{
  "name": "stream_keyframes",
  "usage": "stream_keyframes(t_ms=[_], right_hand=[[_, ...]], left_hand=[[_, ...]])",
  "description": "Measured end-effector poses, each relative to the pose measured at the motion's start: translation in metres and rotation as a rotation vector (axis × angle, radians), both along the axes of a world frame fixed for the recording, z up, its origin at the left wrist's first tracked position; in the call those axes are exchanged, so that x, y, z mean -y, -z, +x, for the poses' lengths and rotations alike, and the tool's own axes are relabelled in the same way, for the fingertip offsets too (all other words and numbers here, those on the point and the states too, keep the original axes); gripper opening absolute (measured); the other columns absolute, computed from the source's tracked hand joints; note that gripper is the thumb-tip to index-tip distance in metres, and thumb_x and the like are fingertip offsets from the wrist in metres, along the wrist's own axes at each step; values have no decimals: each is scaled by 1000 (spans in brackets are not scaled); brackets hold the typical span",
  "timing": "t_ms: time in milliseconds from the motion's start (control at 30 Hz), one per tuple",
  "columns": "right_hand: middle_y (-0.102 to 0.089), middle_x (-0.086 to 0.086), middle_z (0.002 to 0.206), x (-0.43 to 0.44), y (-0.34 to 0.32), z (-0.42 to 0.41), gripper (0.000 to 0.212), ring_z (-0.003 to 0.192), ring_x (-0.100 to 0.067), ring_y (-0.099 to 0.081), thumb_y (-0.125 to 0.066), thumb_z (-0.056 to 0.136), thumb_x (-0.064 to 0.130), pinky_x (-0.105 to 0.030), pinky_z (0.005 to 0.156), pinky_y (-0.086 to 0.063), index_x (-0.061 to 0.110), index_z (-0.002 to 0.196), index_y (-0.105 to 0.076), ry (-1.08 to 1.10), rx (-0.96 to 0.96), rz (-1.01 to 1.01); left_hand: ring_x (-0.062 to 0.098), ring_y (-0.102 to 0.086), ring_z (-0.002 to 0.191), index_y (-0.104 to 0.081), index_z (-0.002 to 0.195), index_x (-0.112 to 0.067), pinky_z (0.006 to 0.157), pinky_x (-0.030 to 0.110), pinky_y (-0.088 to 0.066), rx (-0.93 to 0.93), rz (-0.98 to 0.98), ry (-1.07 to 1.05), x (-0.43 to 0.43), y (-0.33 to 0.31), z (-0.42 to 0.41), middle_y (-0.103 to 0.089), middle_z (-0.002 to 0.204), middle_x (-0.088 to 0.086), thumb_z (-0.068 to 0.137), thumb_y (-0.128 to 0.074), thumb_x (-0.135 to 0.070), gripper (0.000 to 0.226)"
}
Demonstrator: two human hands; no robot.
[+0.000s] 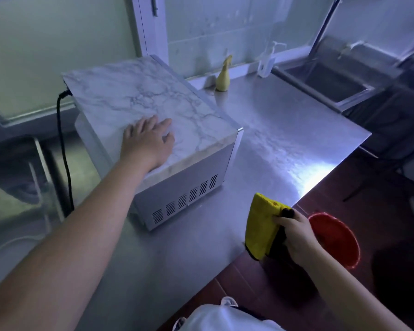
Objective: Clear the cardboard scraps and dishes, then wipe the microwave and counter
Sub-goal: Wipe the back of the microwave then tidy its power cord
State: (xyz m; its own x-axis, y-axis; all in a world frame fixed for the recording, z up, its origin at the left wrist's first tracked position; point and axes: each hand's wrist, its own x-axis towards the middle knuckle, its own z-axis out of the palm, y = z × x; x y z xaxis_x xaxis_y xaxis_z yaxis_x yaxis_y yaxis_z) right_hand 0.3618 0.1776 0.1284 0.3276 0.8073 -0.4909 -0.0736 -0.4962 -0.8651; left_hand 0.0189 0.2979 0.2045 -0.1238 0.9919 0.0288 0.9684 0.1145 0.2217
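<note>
The microwave [167, 108] stands on the steel counter [280, 139], its top covered in a marble pattern and its vented side facing me. My left hand [148, 142] rests flat on the near part of that top, fingers straight. My right hand [296, 232] grips a folded yellow cloth [261, 225] with a dark edge, held upright just above the counter's front edge, to the right of the microwave. No cardboard scraps or dishes are in view.
A red bucket [335, 237] sits on the floor just right of my right hand. A yellow spray bottle [224, 75] and a clear pump bottle [267, 60] stand by the window. A sink [330, 84] lies at the far right. A black cord [63, 144] hangs behind the microwave.
</note>
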Motion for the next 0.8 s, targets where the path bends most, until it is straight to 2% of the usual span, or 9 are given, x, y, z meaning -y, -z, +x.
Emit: stream_keyframes(t_ms=[200, 300, 367, 467, 567, 633, 700, 733, 800], right_hand=[[-64, -23, 107, -45, 28, 40, 20, 106, -42, -63, -58, 89, -10, -63, 100, -48, 4, 102, -64, 122, -66, -86], [-66, -22, 106, -84, 44, 57, 20, 96, -37, -64, -57, 89, -12, -60, 98, -49, 4, 100, -63, 52, -98, -112], [-67, -20, 102, -116, 51, 69, 22, 90, -35, -65, -56, 90, -11, -57, 93, -52, 1, 108, -62, -17, -111, -125], [-66, -21, 108, -163, 59, 89, 28, 97, -36, -65, -53, 92, -8, -49, 80, -56, 2, 117, -60, -125, -177, -154], [-66, -20, 111, -205, 70, 110, 29, 101, -37, -65, -50, 95, -7, -50, 83, -53, 3, 120, -59, -212, -235, -200], [-64, -16, 105, -225, 74, 121, 28, 93, -34, -62, -50, 95, -4, -46, 79, -51, 4, 119, -59, -269, -157, -243], [-56, -11, 98, -242, 75, 131, 25, 80, -27, -52, -53, 93, 2, -37, 73, -45, 7, 118, -58, -230, 68, -230], [-53, -11, 101, -249, 73, 134, 28, 77, -24, -48, -56, 93, 6, -36, 73, -43, 8, 121, -57, -199, 175, -184], [-54, -14, 125, -260, 66, 132, 46, 80, -21, -50, -61, 93, 13, -34, 78, -45, 12, 137, -50, -243, 286, -40]], left_hand=[[19, -6, 153, -13, 156, -44, 122, 45, -5, -72, -38, -134, 31, 4, 23, -7, 167, -6, 101, -19, -51, 56], [17, -6, 152, -14, 154, -48, 121, 45, -4, -75, -19, -197, 40, 6, 28, -8, 167, -8, 100, -19, -54, 55], [14, -7, 152, -16, 152, -52, 121, 44, -4, -67, -6, -221, 41, 6, 28, -10, 166, -11, 99, -20, -55, 53], [9, -7, 151, -18, 148, -58, 120, 42, -4, -34, -37, -263, 40, 4, 28, -11, 165, -18, 96, -21, -58, 52], [6, -11, 150, -22, 144, -62, 119, 41, -7, 2, -53, -309, 40, -1, 29, -16, 163, -21, 85, -21, -66, 59], [6, -13, 149, -25, 142, -63, 119, 41, -8, 27, -59, -371, 39, -4, 32, -17, 162, -21, 80, -21, -71, 63], [9, -14, 149, -26, 142, -62, 119, 43, -9, 21, -54, -457, 34, -5, 39, -18, 163, -19, 80, -20, -73, 63], [11, -15, 149, -26, 142, -60, 119, 44, -10, 8, -45, -501, 32, -4, 44, -18, 163, -17, 81, -20, -73, 63], [14, -15, 150, -25, 146, -56, 119, 46, -11, -22, -16, -583, 29, -1, 54, -18, 164, -13, 84, -19, -69, 64]])
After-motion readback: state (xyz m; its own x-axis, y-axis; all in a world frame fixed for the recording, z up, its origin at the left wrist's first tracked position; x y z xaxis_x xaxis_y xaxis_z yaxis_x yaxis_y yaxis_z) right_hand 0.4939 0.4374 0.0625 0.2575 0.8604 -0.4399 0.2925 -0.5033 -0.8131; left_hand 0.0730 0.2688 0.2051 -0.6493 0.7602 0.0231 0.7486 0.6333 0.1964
